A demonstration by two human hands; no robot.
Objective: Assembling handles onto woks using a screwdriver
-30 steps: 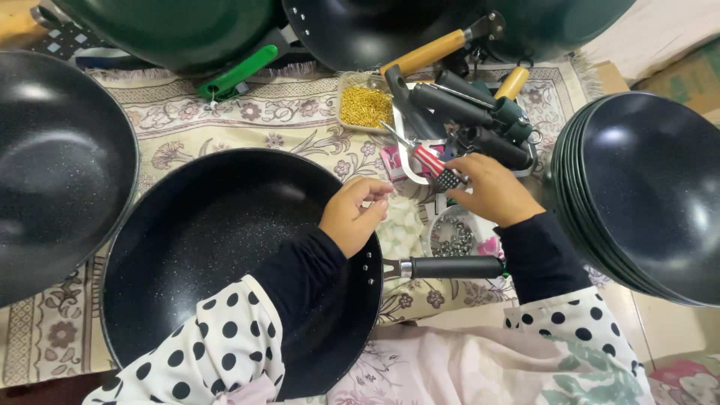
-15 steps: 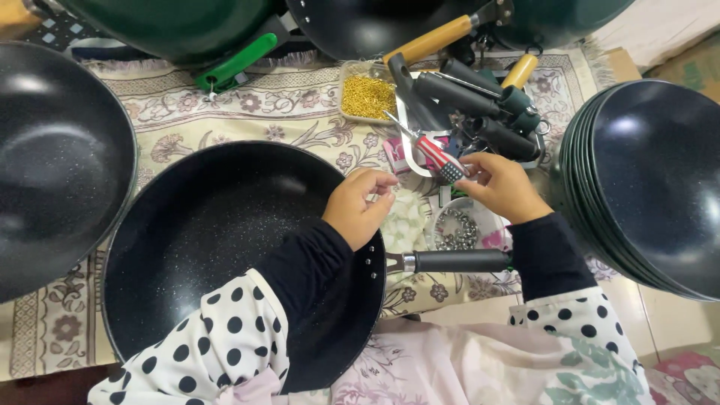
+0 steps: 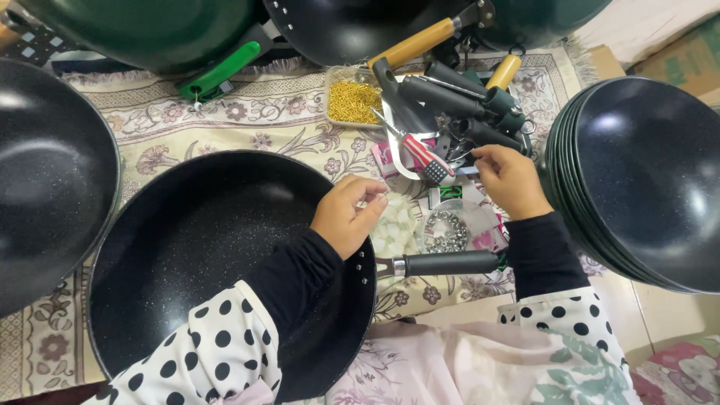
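A large black speckled pan (image 3: pixel 187 247) lies in front of me, its black handle (image 3: pixel 450 264) pointing right. My left hand (image 3: pixel 349 216) hovers over the pan's right rim near the handle joint. Its thumb and forefinger are pinched, and nothing shows between them. My right hand (image 3: pixel 511 180) reaches into a pile of loose black handles (image 3: pixel 465 109), fingertips at the pile's near edge; what they grip is hidden. A red and white screwdriver (image 3: pixel 420 154) lies between my hands, untouched. A clear bag of small silver fittings (image 3: pixel 446 229) sits just below it.
A tray of gold screws (image 3: pixel 354 101) stands behind the screwdriver. A stack of black pans (image 3: pixel 645 180) fills the right side and another black pan (image 3: pixel 45 172) the left. Green pans (image 3: pixel 150 30) with a green handle (image 3: pixel 221 71) lie at the back. A patterned cloth (image 3: pixel 247 120) covers the surface.
My right hand has drifted right, away from the screwdriver's handle and up to the pile of handles. My left hand stays pinched at the pan's rim.
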